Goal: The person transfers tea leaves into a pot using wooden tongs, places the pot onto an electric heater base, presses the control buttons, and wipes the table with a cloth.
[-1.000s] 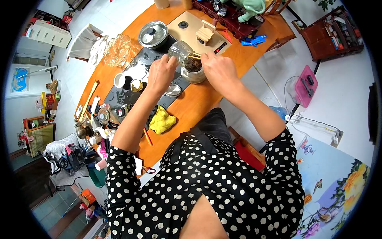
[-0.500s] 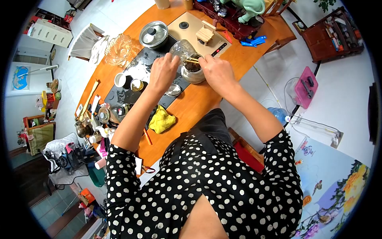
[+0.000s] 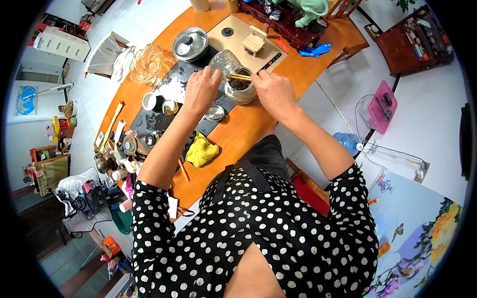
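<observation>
My left hand [image 3: 202,91] is closed at the side of a clear glass vessel [image 3: 224,61], which leans over the jar's mouth. In my right hand [image 3: 275,93] is a pair of thin wooden tongs or chopsticks [image 3: 241,77], pointing left across the opening. Below them stands a glass jar [image 3: 241,98] with dark, dry leaf-like material [image 3: 239,85] inside. A round metal lid [image 3: 215,112] lies left of the jar, near a small glass cup [image 3: 170,107] and a white cup [image 3: 149,101].
A lidded steel pot [image 3: 190,43] and a small wooden chair-shaped stand [image 3: 254,41] occupy the far side of the table [image 3: 238,141]. A yellow cloth [image 3: 201,150] lies near my left forearm. Bottles and tools crowd the left end, with an amber glass bowl [image 3: 149,63] beyond.
The two sticks in my right hand, apart before with a dark clump by them, now lie close together. Less dark material shows at the jar's mouth. My left hand has barely moved.
</observation>
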A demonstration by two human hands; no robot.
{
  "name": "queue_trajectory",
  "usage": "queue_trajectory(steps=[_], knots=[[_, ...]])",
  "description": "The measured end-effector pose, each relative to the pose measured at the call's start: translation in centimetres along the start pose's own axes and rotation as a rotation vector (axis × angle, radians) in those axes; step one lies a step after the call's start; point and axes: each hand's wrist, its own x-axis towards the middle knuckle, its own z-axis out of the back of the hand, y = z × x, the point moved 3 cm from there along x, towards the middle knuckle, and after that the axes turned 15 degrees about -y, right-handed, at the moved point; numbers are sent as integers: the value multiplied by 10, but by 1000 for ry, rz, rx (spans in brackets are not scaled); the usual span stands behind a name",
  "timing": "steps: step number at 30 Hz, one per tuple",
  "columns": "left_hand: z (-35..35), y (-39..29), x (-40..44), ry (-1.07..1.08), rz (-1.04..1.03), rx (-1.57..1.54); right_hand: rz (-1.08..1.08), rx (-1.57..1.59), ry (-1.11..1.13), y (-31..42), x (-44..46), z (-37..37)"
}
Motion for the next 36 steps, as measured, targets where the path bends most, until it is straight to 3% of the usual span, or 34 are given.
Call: queue_trajectory(steps=[9,12,20,27,33,36], knots=[[-1,3,0,-30,5,-3,-10,38,-27,-1,-1,6],[1,5,2,-27,44,-8,-7,-25,111,-7,-10,1],[4,8,9,-33,117,-44,-9,1,-119,0,12,15],[6,13,7,-31,146,-34,-55,0,95,-10,-1,5],[5,17,1,27,203,-59,-123,71,-88,-12,5,14],[9,15,4,24,215,-73,-80,30,-20,-15,5,8]])
